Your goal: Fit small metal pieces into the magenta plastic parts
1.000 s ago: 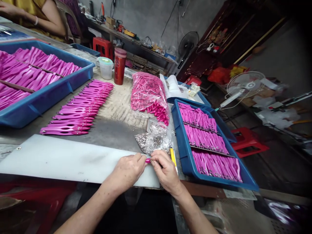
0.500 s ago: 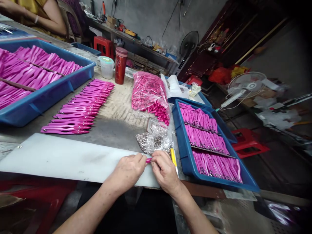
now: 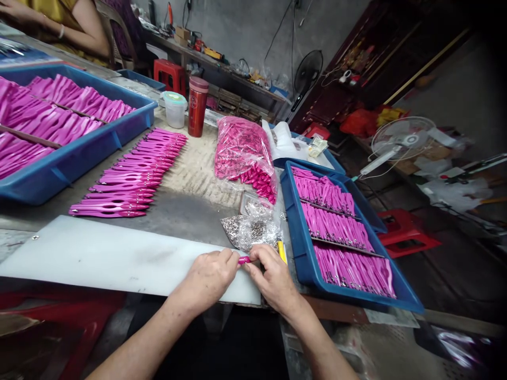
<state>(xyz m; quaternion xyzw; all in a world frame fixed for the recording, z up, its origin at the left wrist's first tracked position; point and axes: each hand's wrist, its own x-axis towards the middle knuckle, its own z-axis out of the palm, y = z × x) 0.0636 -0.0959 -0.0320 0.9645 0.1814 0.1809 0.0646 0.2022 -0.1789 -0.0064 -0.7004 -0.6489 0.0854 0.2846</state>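
Note:
My left hand (image 3: 214, 272) is closed around a slim pink plastic piece (image 3: 243, 259), whose glossy end sticks out past the fingertips. At that end, the thumb and fingers of my right hand (image 3: 273, 274) curl in a pinch; whether they also hold a small part is hidden. Both hands are over the right end of a white board (image 3: 119, 256). Just beyond them lies an open clear bag of small metal parts (image 3: 255, 229). Beside the right hand is a yellow-handled tool (image 3: 281, 252), partly covered. A row of pink pointed tools (image 3: 127, 177) lies at the left.
Blue trays of pink pieces flank me: the left tray (image 3: 114, 138) and the right tray (image 3: 295, 248). A plastic bag of pink parts (image 3: 245, 150) lies ahead, near a red tumbler (image 3: 197, 108) and a lidded tub (image 3: 175, 111). Another person (image 3: 85, 29) sits at far left.
My right fingers have shifted slightly and parted a little at the pink piece's end, so more of it shows. The left hand has barely moved. The view has shifted slightly.

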